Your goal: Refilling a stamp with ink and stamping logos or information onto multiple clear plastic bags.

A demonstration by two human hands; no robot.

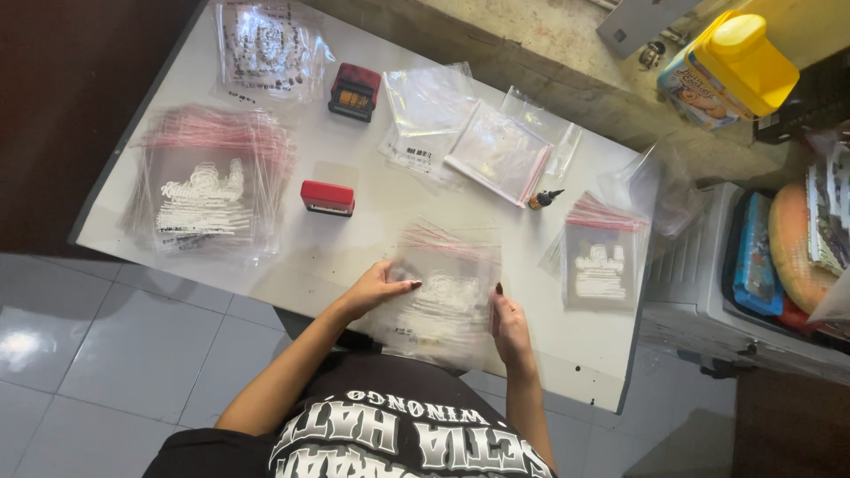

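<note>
Our left hand point(376, 288) and right hand point(509, 326) pinched the two side edges of a small stack of clear printed bags point(445, 296), low in the middle of the frame, at the near edge of the white worktop point(372, 199). Above it sat a red stamp point(328, 197); a bigger pile of bags point(208, 181) lay at the left, another pile point(600, 257) at the right.

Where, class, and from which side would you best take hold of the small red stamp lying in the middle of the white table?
Grip the red stamp across its two long sides, coming down from above. It is a low block lying flat on the white table, with bare table all round it, so probably nothing blocks fingers there. Both hands are on a clear bag.
</note>
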